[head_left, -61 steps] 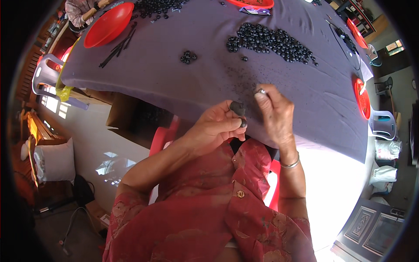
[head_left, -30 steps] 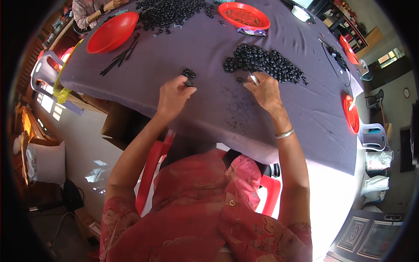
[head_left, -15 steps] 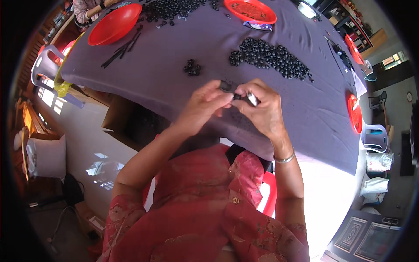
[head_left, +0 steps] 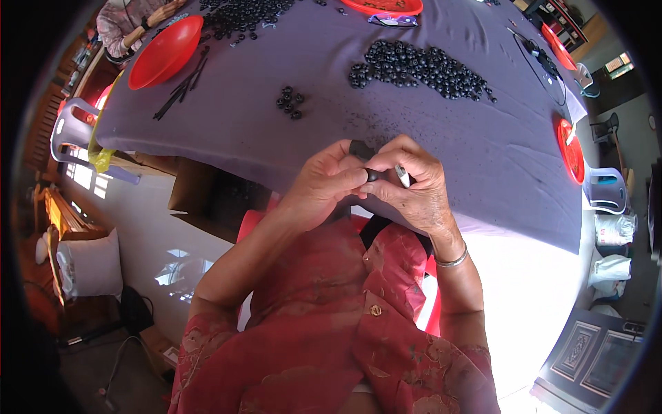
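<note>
My left hand (head_left: 324,183) and my right hand (head_left: 414,190) meet close in front of my chest, at the near edge of the purple-covered table (head_left: 241,131). Between the fingertips of both hands sits a small black round part (head_left: 363,153). A thin white-tipped tool (head_left: 401,176) lies along my right fingers. A large heap of black round parts (head_left: 420,65) lies farther out on the cloth, and a small cluster of the same parts (head_left: 289,102) lies to its left.
A red bowl (head_left: 165,52) and dark sticks (head_left: 183,86) lie at far left. Red dishes stand at the right edge (head_left: 571,148) and at the top (head_left: 386,5). Another person's arms (head_left: 138,21) rest at top left. Plastic chairs (head_left: 72,127) flank the table.
My hands reached out to the parts on the cloth, then drew back together toward my chest with a black part held between them. The view has tilted slightly.
</note>
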The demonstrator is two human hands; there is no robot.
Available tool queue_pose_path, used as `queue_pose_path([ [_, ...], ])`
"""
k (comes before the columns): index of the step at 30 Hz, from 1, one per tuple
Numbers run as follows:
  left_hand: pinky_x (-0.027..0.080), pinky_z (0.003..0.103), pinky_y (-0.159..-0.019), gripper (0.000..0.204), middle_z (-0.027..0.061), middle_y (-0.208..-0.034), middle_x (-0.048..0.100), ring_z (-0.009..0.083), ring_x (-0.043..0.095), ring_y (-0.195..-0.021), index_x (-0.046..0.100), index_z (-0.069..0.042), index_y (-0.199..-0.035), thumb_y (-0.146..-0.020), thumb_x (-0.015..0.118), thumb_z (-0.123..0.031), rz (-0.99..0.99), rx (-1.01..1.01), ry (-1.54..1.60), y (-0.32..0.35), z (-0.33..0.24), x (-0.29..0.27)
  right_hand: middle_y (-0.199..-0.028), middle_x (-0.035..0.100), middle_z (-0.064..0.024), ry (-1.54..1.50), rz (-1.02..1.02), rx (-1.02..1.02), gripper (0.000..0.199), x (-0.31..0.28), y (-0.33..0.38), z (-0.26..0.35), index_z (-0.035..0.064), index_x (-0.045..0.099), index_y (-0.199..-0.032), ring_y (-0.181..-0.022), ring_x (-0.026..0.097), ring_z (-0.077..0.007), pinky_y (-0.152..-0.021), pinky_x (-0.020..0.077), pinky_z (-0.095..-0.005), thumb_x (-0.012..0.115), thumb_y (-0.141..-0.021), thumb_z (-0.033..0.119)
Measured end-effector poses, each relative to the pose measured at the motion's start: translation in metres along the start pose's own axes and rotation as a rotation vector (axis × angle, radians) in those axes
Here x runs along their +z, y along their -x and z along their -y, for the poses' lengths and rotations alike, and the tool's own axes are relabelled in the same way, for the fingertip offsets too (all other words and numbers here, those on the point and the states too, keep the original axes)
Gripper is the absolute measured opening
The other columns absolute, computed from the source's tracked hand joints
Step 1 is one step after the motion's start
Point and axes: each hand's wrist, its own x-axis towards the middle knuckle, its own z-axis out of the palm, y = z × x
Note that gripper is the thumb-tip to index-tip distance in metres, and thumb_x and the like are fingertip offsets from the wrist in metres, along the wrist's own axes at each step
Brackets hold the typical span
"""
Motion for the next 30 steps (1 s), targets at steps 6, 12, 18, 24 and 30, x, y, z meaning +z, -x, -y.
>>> queue_pose_path([
  [6,0.048,0.026,-0.075,0.024,-0.0013,-0.088,0.058,0.0089,0.056,-0.082,0.052,-0.007,-0.106,-0.085,0.063,-0.006,0.04,0.032,0.092,0.002,0.006,-0.002,-0.082,0.057,-0.002,0.047,-0.001,-0.031,0.026,0.003,0.0,0.005,0.0039,0.065,-0.082,-0.074,0.054,-0.0104,-0.063,0.044,-0.0243,0.082,-0.062,-0.001],
  [12,0.049,0.026,-0.074,0.028,-0.0006,-0.088,0.057,0.0092,0.057,-0.083,0.048,-0.007,-0.11,-0.086,0.063,-0.006,0.09,0.012,0.133,0.004,0.002,-0.004,-0.081,0.057,-0.0024,-0.075,0.039,0.023,0.022,0.005,0.001,0.013,0.0033,0.065,-0.083,-0.071,0.054,-0.0105,-0.064,0.0442,-0.0238,0.08,-0.067,0.001],
  [18,0.046,0.031,-0.075,0.024,0.002,-0.089,0.058,0.0122,0.056,-0.083,0.046,-0.008,-0.106,-0.088,0.059,-0.006,0.112,0.007,0.118,0.003,0.002,-0.008,-0.08,0.056,-0.0031,-0.333,0.019,0.127,0.013,0.007,0.0,0.01,0.0025,0.066,-0.087,-0.07,0.053,-0.0101,-0.063,0.0425,-0.0242,0.074,-0.077,0.008],
  [24,0.045,0.031,-0.074,0.02,0.0029,-0.088,0.057,0.0138,0.054,-0.079,0.046,-0.01,-0.104,-0.088,0.058,-0.006,0.09,0.048,0.185,0.004,0.001,-0.006,-0.078,0.056,-0.0069,0.237,0.056,-0.015,0.017,-0.011,0.001,0.013,0.0016,0.06,-0.096,-0.067,0.053,-0.0144,-0.062,0.0425,-0.0268,0.063,-0.086,0.015],
  [30,0.045,0.029,-0.072,0.019,0.0002,-0.087,0.052,0.0123,0.053,-0.08,0.049,-0.011,-0.103,-0.088,0.06,-0.009,0.024,0.105,0.177,0.004,0.0,-0.006,-0.072,0.061,-0.0082,0.52,0.126,-0.159,0.015,0.002,0.0,0.02,0.004,0.062,-0.083,-0.061,0.06,-0.0243,-0.054,0.0474,-0.0334,0.066,-0.083,0.018],
])
